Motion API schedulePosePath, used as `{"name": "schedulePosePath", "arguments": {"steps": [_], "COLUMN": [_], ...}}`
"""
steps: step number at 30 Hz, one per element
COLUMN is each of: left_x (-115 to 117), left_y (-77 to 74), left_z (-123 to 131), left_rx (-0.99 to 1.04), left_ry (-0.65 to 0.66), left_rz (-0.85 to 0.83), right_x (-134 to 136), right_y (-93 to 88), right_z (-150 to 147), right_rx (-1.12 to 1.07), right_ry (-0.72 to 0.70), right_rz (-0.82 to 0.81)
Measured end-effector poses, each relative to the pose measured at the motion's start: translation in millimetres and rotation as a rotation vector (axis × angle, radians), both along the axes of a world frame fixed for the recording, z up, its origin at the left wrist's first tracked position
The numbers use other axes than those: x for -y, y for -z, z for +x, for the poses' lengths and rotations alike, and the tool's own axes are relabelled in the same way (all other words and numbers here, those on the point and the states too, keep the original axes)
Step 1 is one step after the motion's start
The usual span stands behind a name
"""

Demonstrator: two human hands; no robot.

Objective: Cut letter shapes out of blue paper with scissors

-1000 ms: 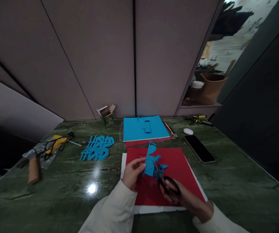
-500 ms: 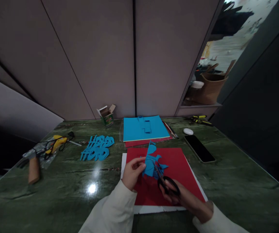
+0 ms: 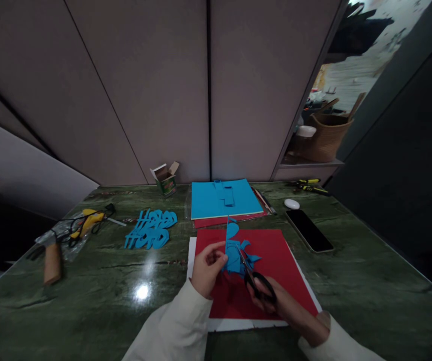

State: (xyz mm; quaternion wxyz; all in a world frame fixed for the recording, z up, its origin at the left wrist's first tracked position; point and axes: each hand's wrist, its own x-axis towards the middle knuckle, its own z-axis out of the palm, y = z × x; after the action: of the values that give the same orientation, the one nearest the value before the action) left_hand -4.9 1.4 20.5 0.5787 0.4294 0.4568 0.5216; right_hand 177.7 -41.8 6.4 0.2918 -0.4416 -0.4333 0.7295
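Between the thumb and fingers of my left hand [image 3: 208, 266] is a blue paper piece [image 3: 233, 230], its narrow top standing up with a rounded part on the right side. My right hand [image 3: 270, 297] grips black-handled scissors [image 3: 260, 287], whose blades reach up and left to the paper's right side. Below the paper lie blue paper scraps [image 3: 252, 258], partly hidden by the held piece and the blades. Everything is above a red sheet [image 3: 272, 250] laid over a white sheet [image 3: 238, 326]. How far the blades are apart is hard to make out.
Blue cut-out shapes [image 3: 151, 229] lie to the left, beyond them a yellow glue gun [image 3: 90, 220] with its cord. Blue sheets [image 3: 204, 200] and a small open box [image 3: 166, 181] stand at the back. A phone [image 3: 309, 229], a white case [image 3: 291, 204] and pliers [image 3: 311, 187] are at right.
The top of the blue paper has swung slightly left and now stands more upright. Both hands keep nearly the same place, and the scissors have barely shifted.
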Motion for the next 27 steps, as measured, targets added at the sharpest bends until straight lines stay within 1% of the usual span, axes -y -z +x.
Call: {"name": "schedulePosePath", "arguments": {"steps": [4, 8, 14, 19, 27], "left_x": [0.5, 1.5, 4.1, 5.9, 7.3], "left_y": [1.3, 1.7, 1.1, 1.0, 2.8], "left_z": [1.4, 2.9, 6.5, 7.8, 9.8], "left_rx": [0.011, 0.018, 0.044, 0.056, 0.055], "left_ry": [0.01, 0.013, 0.007, 0.007, 0.006], "left_rz": [0.001, 0.001, -0.008, -0.01, -0.018], "right_x": [-0.2, -0.5, 0.9, 0.4, 0.8], "right_y": [0.9, 1.6, 4.0, 7.8, 7.8], "right_z": [-0.8, -2.3, -3.7, -3.8, -5.9], "right_rx": [0.032, 0.035, 0.089, 0.1, 0.098], "right_ry": [0.03, 0.023, 0.094, 0.066, 0.083], "right_rz": [-0.017, 0.019, -0.007, 0.034, 0.011]}}
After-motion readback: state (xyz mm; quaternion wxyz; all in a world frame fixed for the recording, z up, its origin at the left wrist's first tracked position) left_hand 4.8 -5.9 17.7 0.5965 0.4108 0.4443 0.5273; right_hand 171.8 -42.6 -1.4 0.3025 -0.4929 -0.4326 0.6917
